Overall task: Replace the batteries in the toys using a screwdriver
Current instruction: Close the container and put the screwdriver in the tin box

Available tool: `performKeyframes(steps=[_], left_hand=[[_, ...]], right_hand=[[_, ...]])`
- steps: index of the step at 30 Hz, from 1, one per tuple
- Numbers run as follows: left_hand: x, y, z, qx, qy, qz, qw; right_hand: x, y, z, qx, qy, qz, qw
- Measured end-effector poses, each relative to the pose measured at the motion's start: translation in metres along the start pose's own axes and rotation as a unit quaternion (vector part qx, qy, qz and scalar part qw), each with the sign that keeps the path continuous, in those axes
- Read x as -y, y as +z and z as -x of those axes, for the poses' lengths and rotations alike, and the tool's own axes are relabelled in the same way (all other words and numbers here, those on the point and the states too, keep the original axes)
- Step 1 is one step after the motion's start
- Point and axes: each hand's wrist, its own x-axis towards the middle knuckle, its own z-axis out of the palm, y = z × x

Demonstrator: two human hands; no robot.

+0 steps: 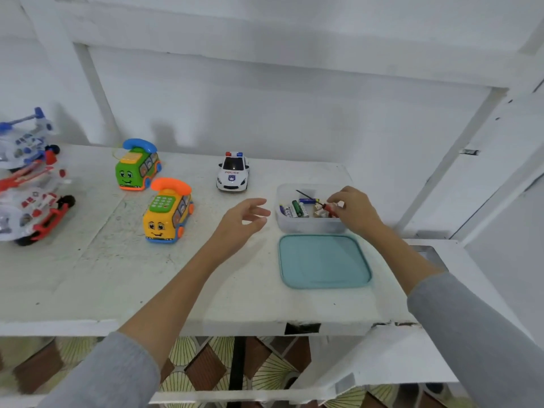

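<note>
Nearest, a teal square plastic lid point(323, 260) lies by the worktop's point(117, 275) right front edge. Just behind it, in the clear plastic tub point(309, 226), the red-handled screwdriver point(329, 207) is pinched by the right hand point(354, 209) among loose batteries point(297, 209). The left hand point(243, 220) hovers, fingers spread. The tool is best lifted straight up, clear of the tub wall. Farther back stands the white police car point(232, 172).

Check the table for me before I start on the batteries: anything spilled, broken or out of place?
Nothing spilled. The helicopter toys at the far left lie heaped and tilted. The table's front edge has a dark chipped gap. The teal lid lies off its container.
</note>
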Motion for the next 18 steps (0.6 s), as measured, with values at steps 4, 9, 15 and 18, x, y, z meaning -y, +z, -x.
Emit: performKeyframes(steps=[4, 9, 15, 18], left_hand=[[0.004, 0.02, 0.018, -0.012, -0.014, -0.003, 1.0], [0.015, 0.044, 0.047, 0.0, -0.064, -0.032, 0.997], [0.013, 0.068, 0.062, 0.022, -0.091, -0.06, 0.994], [0.01, 0.071, 0.063, 0.01, -0.098, -0.044, 0.994]], right_hand=[[-0.023, -0.015, 0.039, -0.069, -0.011, -0.054, 0.996], [-0.053, -0.004, 0.088, 0.007, 0.055, -0.05, 0.997], [-0.056, 0.002, 0.113, 0.036, 0.074, -0.106, 0.991], [-0.056, -0.001, 0.118, 0.043, 0.08, -0.137, 0.986]])
